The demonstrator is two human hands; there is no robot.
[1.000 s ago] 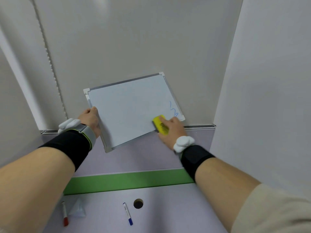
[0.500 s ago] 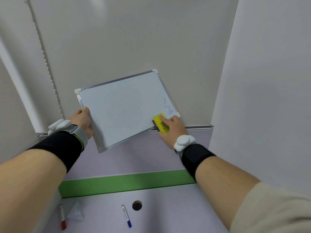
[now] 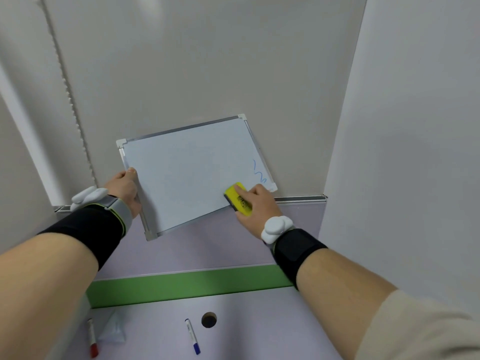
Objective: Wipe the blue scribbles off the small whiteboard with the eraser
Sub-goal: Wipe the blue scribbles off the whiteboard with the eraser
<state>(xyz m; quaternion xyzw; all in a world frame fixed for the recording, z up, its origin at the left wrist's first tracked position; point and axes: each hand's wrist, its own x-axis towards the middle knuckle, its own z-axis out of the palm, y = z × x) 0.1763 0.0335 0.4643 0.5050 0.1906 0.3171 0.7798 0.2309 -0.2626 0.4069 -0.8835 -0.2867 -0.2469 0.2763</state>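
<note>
A small whiteboard (image 3: 189, 172) with a metal frame is held tilted in front of the partition wall. My left hand (image 3: 124, 189) grips its left edge. A blue scribble (image 3: 259, 171) is left near the board's right edge; the other parts of the surface look wiped. My right hand (image 3: 255, 203) holds a yellow eraser (image 3: 239, 197) pressed on the board's lower right part, just below and left of the scribble.
On the desk below lie a blue-capped marker (image 3: 192, 336), a red-capped marker (image 3: 92, 339) and a clear plastic piece (image 3: 114, 328). A round cable hole (image 3: 209, 319) sits by the blue marker. A green strip (image 3: 181, 284) runs along the desk's back. Walls close in behind and right.
The board and both hands shifted slightly in view. The eraser stays at the lower right of the board, and the scribble by the right edge is unchanged.
</note>
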